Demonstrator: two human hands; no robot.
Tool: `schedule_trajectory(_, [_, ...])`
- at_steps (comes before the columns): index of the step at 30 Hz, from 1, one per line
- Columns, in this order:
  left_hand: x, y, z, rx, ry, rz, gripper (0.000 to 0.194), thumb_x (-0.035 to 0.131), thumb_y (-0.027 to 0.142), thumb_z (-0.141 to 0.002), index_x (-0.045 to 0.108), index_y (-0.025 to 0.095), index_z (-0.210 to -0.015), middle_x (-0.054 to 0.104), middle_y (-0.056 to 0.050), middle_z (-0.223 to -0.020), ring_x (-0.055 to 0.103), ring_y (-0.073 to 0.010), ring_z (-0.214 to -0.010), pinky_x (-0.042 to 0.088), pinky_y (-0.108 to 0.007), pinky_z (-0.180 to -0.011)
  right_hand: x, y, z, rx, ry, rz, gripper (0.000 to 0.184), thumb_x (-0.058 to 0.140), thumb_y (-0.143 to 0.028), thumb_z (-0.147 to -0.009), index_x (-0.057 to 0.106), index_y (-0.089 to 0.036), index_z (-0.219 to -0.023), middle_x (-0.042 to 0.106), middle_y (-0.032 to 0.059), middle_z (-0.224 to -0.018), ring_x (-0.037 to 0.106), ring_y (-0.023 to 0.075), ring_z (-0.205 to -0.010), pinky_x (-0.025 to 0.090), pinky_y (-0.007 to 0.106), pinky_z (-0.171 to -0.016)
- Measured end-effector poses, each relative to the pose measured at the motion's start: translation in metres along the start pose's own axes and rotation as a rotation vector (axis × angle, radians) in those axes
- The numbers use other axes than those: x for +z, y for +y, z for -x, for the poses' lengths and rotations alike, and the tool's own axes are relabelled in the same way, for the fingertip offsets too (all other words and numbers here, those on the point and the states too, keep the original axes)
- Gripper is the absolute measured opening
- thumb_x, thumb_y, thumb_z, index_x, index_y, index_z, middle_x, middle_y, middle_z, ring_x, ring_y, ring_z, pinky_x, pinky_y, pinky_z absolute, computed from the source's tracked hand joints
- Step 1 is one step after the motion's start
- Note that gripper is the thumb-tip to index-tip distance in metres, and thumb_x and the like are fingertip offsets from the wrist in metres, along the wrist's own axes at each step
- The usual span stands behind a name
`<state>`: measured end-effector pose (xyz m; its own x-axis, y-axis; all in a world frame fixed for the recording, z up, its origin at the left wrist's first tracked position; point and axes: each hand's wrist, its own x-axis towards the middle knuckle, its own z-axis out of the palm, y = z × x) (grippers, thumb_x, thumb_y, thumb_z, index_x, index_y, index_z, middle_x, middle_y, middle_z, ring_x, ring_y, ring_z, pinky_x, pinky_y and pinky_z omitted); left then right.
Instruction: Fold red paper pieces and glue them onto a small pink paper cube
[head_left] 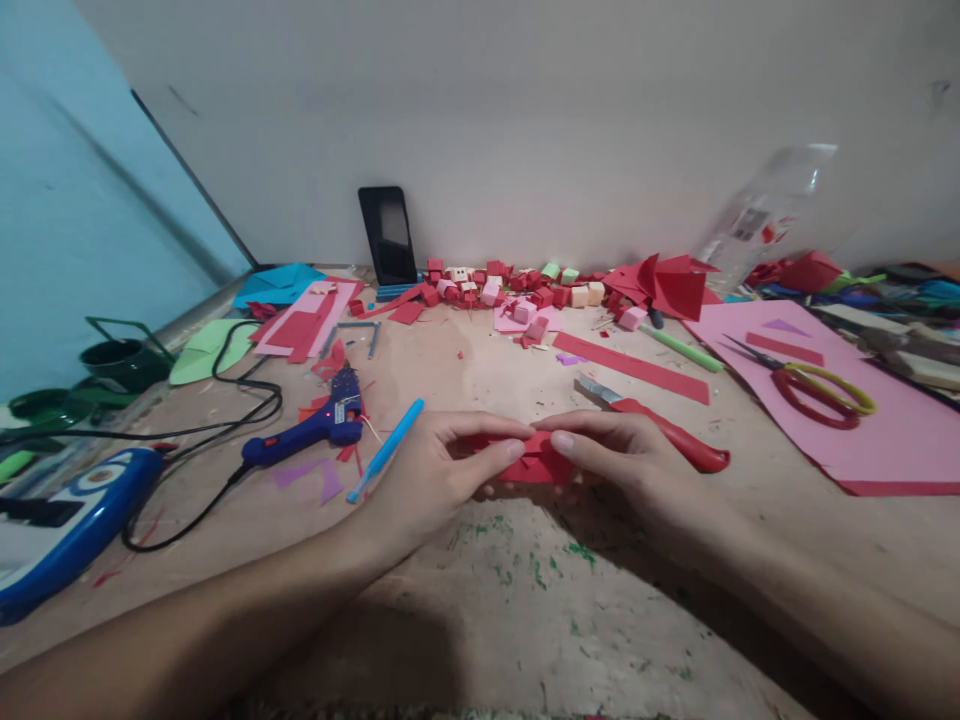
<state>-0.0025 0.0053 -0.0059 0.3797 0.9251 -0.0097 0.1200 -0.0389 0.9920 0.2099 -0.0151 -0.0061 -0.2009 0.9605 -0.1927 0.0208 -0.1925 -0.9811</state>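
The left hand [450, 465] and right hand [630, 455] both pinched a red paper piece [544, 467] between thumb and fingers, over the counter [480, 610]; I saw a blue pen [386, 452] just beside the left. A red-handled knife [675, 437] lay beyond the right; a glue gun [337, 415] rested farther left.

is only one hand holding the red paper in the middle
No, the left hand and the right hand both hold the red paper, one at each side.
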Motion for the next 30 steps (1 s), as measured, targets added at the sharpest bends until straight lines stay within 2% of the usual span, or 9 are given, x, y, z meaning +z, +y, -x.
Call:
schedule_trajectory(5, [-0.001,-0.002,-0.001,-0.003,0.044,-0.086,0.033,0.078,0.027,-0.081,0.082,0.018,-0.113,0.08,-0.004,-0.092,0.062,-0.0122,-0.069,0.048,-0.021,-0.062,0.003,-0.001,-0.001,0.054,0.029,0.052,0.024,0.09,-0.041,-0.07,0.082,-0.019,-0.075,0.075,0.002,-0.07,0.064,0.0133,-0.059,0.051,0.025,-0.058])
schedule_trajectory(7, [-0.002,-0.003,-0.002,-0.039,0.026,-0.054,0.029,0.079,0.03,-0.08,0.082,0.016,-0.106,0.079,-0.003,-0.086,0.063,-0.0133,-0.069,0.048,-0.022,-0.063,0.004,-0.001,-0.002,0.066,0.051,0.066,0.024,0.09,-0.04,-0.068,0.081,-0.019,-0.072,0.075,0.0029,-0.07,0.065,0.0142,-0.06,0.051,0.026,-0.058])
schedule_trajectory(11, [-0.002,-0.001,-0.005,-0.059,-0.007,0.013,0.021,0.076,0.034,-0.081,0.078,0.014,-0.077,0.072,-0.001,-0.072,0.059,-0.0127,-0.066,0.047,-0.023,-0.064,0.003,-0.001,-0.003,0.067,0.067,0.085,0.025,0.092,-0.041,-0.066,0.082,-0.019,-0.072,0.076,0.004,-0.071,0.065,0.0147,-0.061,0.052,0.026,-0.058])
schedule_trajectory(14, [-0.002,0.001,-0.007,-0.054,0.014,0.04,0.02,0.075,0.034,-0.08,0.076,0.014,-0.074,0.069,0.0,-0.07,0.057,-0.0121,-0.065,0.044,-0.023,-0.063,0.0,0.0,-0.003,0.08,0.062,0.03,0.026,0.094,-0.04,-0.064,0.082,-0.019,-0.073,0.076,0.0036,-0.072,0.067,0.0154,-0.063,0.053,0.026,-0.06])
schedule_trajectory(20, [-0.003,0.001,-0.005,-0.072,0.08,0.091,0.023,0.075,0.036,-0.082,0.076,0.015,-0.075,0.068,0.0,-0.07,0.057,-0.0129,-0.065,0.045,-0.023,-0.064,-0.005,0.002,-0.004,0.1,0.02,-0.075,0.024,0.094,-0.039,-0.069,0.083,-0.018,-0.076,0.077,0.0043,-0.077,0.069,0.0165,-0.068,0.055,0.029,-0.067])
schedule_trajectory(25, [-0.003,0.0,-0.004,-0.02,0.126,-0.011,0.021,0.071,0.033,-0.085,0.078,0.015,-0.077,0.072,-0.003,-0.074,0.062,-0.0168,-0.07,0.049,-0.026,-0.069,-0.007,0.001,-0.002,0.144,0.009,-0.019,0.028,0.091,-0.043,-0.073,0.082,-0.017,-0.076,0.075,0.0053,-0.067,0.063,0.0166,-0.058,0.046,0.029,-0.057])
schedule_trajectory(30, [-0.006,0.005,-0.006,0.01,0.086,-0.118,0.021,0.071,0.032,-0.084,0.075,0.015,-0.073,0.07,-0.002,-0.071,0.059,-0.0155,-0.068,0.045,-0.025,-0.065,-0.009,0.002,-0.004,0.01,0.001,0.175,0.026,0.083,-0.042,-0.081,0.082,-0.017,-0.076,0.073,0.0043,-0.068,0.06,0.0163,-0.06,0.042,0.03,-0.058])
